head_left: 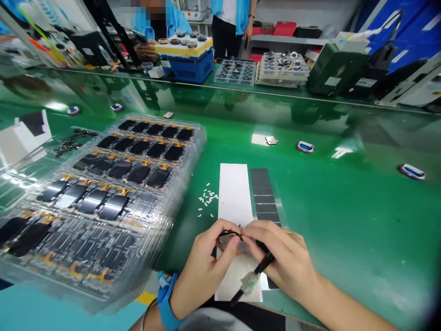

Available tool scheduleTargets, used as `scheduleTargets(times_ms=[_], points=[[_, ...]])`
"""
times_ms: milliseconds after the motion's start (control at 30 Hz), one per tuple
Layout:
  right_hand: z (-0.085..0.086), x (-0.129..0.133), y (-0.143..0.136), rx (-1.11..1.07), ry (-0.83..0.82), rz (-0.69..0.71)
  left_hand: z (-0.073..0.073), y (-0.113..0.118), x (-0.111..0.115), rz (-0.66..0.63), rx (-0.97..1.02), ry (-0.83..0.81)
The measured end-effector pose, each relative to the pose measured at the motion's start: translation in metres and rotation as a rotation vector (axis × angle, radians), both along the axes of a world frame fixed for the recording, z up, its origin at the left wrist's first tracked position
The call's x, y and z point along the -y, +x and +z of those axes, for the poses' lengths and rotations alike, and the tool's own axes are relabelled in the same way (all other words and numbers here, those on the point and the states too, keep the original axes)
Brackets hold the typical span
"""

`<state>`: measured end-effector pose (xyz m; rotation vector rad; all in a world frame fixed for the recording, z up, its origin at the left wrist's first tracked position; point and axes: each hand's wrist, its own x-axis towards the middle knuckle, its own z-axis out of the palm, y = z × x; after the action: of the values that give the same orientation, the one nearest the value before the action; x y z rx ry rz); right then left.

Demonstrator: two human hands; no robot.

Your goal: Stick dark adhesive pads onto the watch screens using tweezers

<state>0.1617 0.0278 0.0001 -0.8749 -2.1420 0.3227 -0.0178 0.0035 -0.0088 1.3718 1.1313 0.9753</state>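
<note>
dark part (237, 234), just one, pinched by left hand (209, 256) and right hand (283, 250), which also grips one tool (253, 278).

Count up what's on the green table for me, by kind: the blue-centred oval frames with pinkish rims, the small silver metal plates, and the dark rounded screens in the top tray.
Blue-centred oval frames with pinkish rims: 4
Small silver metal plates: 2
Dark rounded screens in the top clear plastic tray: 21
Total: 27
</note>
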Motion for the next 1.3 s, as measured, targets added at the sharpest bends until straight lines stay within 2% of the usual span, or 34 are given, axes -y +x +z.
scheduleTargets(times_ms=[233,400,633,733,867,1067,1133,1300], points=[[-0.004,0.001,0.000,0.057,0.015,-0.013,0.000,-0.001,-0.001,0.039,-0.066,0.041],[-0.007,0.004,-0.004,0.030,-0.043,-0.029,0.001,-0.001,-0.002,0.062,-0.161,0.085],[-0.003,0.001,-0.006,-0.011,-0.158,-0.056,0.003,0.002,-0.002,0.060,-0.126,0.073],[0.007,-0.010,-0.004,-0.047,-0.339,-0.057,0.004,0.002,0.000,0.028,-0.093,0.057],[0.019,-0.038,-0.012,-0.053,-0.598,0.002,0.009,0.001,0.002,-0.093,-0.131,0.079],[0.013,-0.077,-0.048,-0.029,-0.708,0.080,0.015,0.001,0.001,-0.235,-0.176,0.094],[0.008,-0.084,-0.055,-0.031,-0.734,0.084,0.014,0.000,0.001,-0.221,-0.150,0.085],[0.004,-0.091,-0.051,-0.041,-0.809,0.111,0.011,-0.002,0.002,-0.066,-0.016,0.020]])
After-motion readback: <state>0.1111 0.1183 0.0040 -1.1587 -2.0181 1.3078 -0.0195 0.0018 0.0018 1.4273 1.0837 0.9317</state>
